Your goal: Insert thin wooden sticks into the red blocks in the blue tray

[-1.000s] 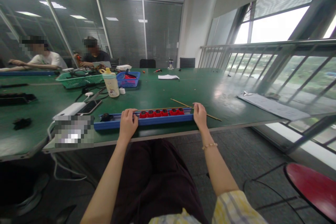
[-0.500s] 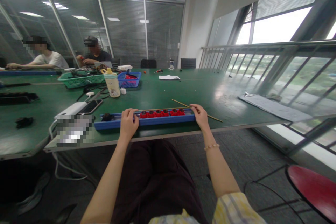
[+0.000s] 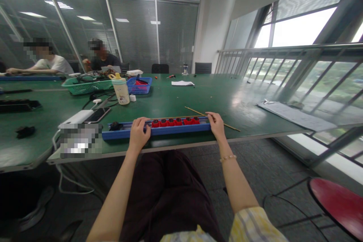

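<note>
A long blue plastic channel (image 3: 178,130) lies along the table's near edge. Several red socket-like modules (image 3: 170,122) with dark tops sit in it, and a black part (image 3: 114,126) lies near its left end. My left hand (image 3: 138,132) is closed over the channel left of the red modules. At the right end, my right hand (image 3: 216,125) has its fingers bent and pressed together at the far edge. A thin brass-coloured strip (image 3: 176,117) runs along that edge between both hands; its ends are hidden by my fingers.
Behind my right hand a second brass strip (image 3: 232,127) lies diagonally. Left are a phone (image 3: 98,115), a white power strip (image 3: 76,118), a cup (image 3: 121,92), a green basket (image 3: 85,86) and a blue basket (image 3: 138,86). A clipboard (image 3: 295,115) lies right. Two people sit far left.
My right hand has shifted slightly left over the channel's right end, its fingers now bent further in. The left hand stays in place. The view moved slightly.
</note>
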Demonstrator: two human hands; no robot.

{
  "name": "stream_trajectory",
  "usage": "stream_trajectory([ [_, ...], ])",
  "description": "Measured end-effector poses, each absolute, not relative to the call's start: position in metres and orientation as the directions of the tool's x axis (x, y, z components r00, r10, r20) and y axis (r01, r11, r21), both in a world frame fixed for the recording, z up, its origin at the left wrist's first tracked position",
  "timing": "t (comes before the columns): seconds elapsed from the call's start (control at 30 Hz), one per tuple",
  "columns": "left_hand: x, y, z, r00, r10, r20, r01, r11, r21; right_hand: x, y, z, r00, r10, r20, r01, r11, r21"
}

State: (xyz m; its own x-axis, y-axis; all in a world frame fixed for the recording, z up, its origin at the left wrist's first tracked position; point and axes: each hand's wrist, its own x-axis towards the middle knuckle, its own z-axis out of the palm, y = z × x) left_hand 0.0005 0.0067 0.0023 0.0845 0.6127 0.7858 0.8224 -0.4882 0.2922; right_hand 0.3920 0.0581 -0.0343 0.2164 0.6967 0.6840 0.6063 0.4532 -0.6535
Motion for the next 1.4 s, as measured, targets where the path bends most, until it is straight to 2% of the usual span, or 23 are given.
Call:
stream_trajectory([
  [0.27, 0.001, 0.007, 0.002, 0.159, 0.606, 0.78, 0.79, -0.552, 0.268, 0.396, 0.06, -0.038, 0.284, 0.677, 0.679, 0.584, 0.439, -0.683],
  [0.8, 0.0, 0.007, 0.003, 0.254, 0.594, 0.763, 0.735, -0.631, 0.247, 0.395, 0.057, -0.034, 0.288, 0.699, 0.654, 0.622, 0.383, -0.683],
  [1.03, 0.002, 0.007, 0.002, 0.23, 0.59, 0.774, 0.77, -0.596, 0.226, 0.396, 0.059, -0.035, 0.297, 0.686, 0.664, 0.627, 0.385, -0.678],
  [1.4, 0.001, 0.01, 0.0, 0.164, 0.609, 0.776, 0.82, -0.522, 0.236, 0.407, 0.064, -0.046, 0.494, 0.571, 0.656, 0.604, 0.317, -0.731],
])
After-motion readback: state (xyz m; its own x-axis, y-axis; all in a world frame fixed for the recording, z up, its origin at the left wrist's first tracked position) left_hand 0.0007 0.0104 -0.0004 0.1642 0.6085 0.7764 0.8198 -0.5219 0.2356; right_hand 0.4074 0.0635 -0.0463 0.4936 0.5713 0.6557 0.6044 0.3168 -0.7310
